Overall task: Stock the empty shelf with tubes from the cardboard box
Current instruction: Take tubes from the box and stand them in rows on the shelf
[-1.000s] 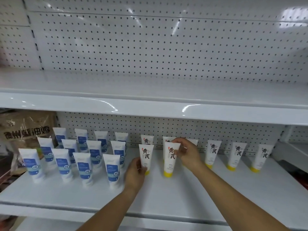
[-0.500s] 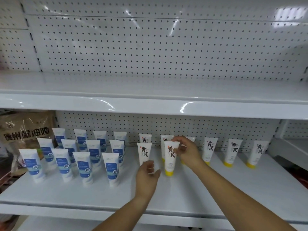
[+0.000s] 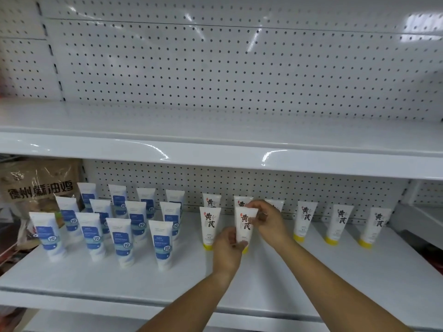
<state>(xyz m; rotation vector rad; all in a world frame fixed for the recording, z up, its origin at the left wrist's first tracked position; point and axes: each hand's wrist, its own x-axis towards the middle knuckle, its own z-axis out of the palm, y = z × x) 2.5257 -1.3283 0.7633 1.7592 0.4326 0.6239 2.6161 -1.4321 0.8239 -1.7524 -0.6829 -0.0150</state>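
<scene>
A white tube with a yellow cap [image 3: 245, 224] stands cap-down on the lower shelf [image 3: 263, 291]. My right hand [image 3: 266, 220] pinches its top edge, and my left hand [image 3: 227, 248] holds its lower end near the cap. Just to its left stands another yellow-capped tube [image 3: 209, 226], free of both hands. Two more stand behind them, a third is hidden behind my right hand, and three stand in a row to the right [image 3: 338, 222]. Several white tubes with blue labels [image 3: 121, 238] fill the left part of the shelf. No cardboard box is in view.
The upper shelf [image 3: 215, 149] juts out above the tubes, backed by white pegboard. A brown printed bag [image 3: 40, 188] sits at the far left behind the blue tubes. The shelf's front strip and right front area are bare.
My left hand has let go of the left yellow-capped tube and moved right to the base of the tube that my right hand holds. The right hand stays on that tube's top.
</scene>
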